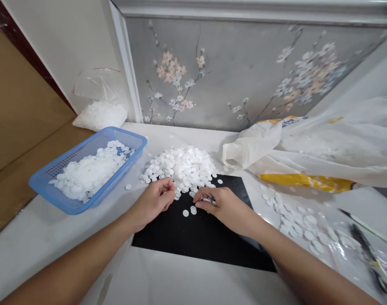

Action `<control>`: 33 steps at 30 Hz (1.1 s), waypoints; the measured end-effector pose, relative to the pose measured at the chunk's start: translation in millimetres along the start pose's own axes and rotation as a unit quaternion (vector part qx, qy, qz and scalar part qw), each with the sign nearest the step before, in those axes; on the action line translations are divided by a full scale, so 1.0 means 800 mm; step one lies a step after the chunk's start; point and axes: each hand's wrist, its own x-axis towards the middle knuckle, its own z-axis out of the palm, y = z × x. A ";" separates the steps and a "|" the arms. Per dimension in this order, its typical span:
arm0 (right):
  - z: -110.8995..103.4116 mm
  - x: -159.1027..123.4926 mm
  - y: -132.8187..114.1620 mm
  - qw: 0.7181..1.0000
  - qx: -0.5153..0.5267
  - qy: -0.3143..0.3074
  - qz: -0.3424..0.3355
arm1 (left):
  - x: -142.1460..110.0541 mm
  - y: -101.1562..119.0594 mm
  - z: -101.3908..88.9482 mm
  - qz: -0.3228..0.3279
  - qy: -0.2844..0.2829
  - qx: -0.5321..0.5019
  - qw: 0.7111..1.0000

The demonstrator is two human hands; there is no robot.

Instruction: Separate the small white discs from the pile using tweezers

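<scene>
White discs (188, 163) lie piled across the far edge of the black mat (193, 243). Each is likely light, thin and slippery; pinch at the rim. The right hand (220, 207) grips a small metal tool (209, 196). The left hand (158, 195) is curled beside the pile; whether it grips a disc cannot be determined.

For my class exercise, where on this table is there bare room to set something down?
Looking bare: the near half of the black sheet, between the forearms; the white tabletop along its near edge. Crowded: the heap of discs beyond the left hand and right hand; the right side, strewn with loose discs.
</scene>
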 end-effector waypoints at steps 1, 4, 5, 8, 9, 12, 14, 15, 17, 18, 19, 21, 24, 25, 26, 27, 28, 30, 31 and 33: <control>0.001 0.000 0.001 1.000 -0.002 -0.003 0.000 | 0.000 0.001 -0.001 -0.026 -0.019 -0.063 0.998; 0.002 0.000 0.002 1.000 -0.004 -0.004 -0.003 | 0.001 0.004 -0.002 -0.078 -0.048 -0.157 0.983; 0.003 0.000 0.001 1.000 -0.002 -0.006 -0.006 | 0.000 0.005 -0.001 -0.084 -0.048 -0.160 0.982; 0.003 -0.001 -0.001 1.000 0.007 -0.023 -0.018 | 0.000 0.005 0.000 -0.083 -0.050 -0.132 0.987; 0.003 -0.002 -0.003 0.999 0.008 -0.029 -0.021 | 0.000 0.005 0.001 -0.077 -0.052 -0.119 0.989; 0.003 -0.003 -0.005 0.999 -0.003 -0.037 -0.022 | 0.000 0.003 0.003 -0.065 -0.064 -0.088 0.992; 0.003 -0.003 -0.005 0.999 -0.006 -0.038 -0.022 | -0.001 0.002 0.004 -0.064 -0.071 -0.078 0.992; 0.002 -0.002 -0.004 0.999 -0.005 -0.034 -0.021 | -0.001 0.002 0.005 -0.062 -0.070 -0.072 0.993; 0.000 -0.001 -0.001 1.000 -0.007 -0.017 -0.012 | -0.003 0.003 0.007 -0.039 -0.052 -0.021 0.998; -0.001 -0.001 0.000 1.000 -0.013 -0.008 -0.002 | -0.005 0.003 0.008 -0.018 -0.037 0.029 0.999; -0.002 0.000 0.002 1.000 -0.023 -0.001 0.010 | -0.006 0.002 0.009 0.004 -0.023 0.092 0.996; -0.004 0.001 0.004 0.999 -0.041 0.004 0.035 | -0.009 0.000 0.012 0.038 -0.012 0.222 0.974; -0.006 0.000 0.005 0.997 -0.052 0.014 0.052 | -0.011 -0.004 0.015 0.057 -0.024 0.337 0.940; -0.006 -0.001 0.004 0.997 -0.052 0.018 0.049 | -0.011 -0.005 0.016 0.063 -0.028 0.353 0.933; -0.005 -0.002 0.002 0.998 -0.050 0.016 0.042 | -0.011 -0.006 0.016 0.071 -0.029 0.360 0.930; -0.005 -0.003 0.000 0.999 -0.045 0.008 0.028 | -0.011 -0.006 0.016 0.080 -0.031 0.359 0.929; -0.003 -0.004 -0.002 0.999 -0.038 -0.005 0.011 | -0.010 -0.007 0.015 0.089 -0.034 0.352 0.931; -0.001 -0.006 -0.007 0.999 -0.027 -0.037 -0.017 | -0.009 -0.007 0.014 0.103 -0.039 0.332 0.937; 0.001 -0.006 -0.010 0.998 -0.025 -0.048 -0.023 | -0.008 -0.007 0.014 0.105 -0.040 0.322 0.940; 0.003 -0.007 -0.013 0.998 -0.036 -0.056 -0.016 | -0.007 -0.006 0.013 0.100 -0.038 0.312 0.944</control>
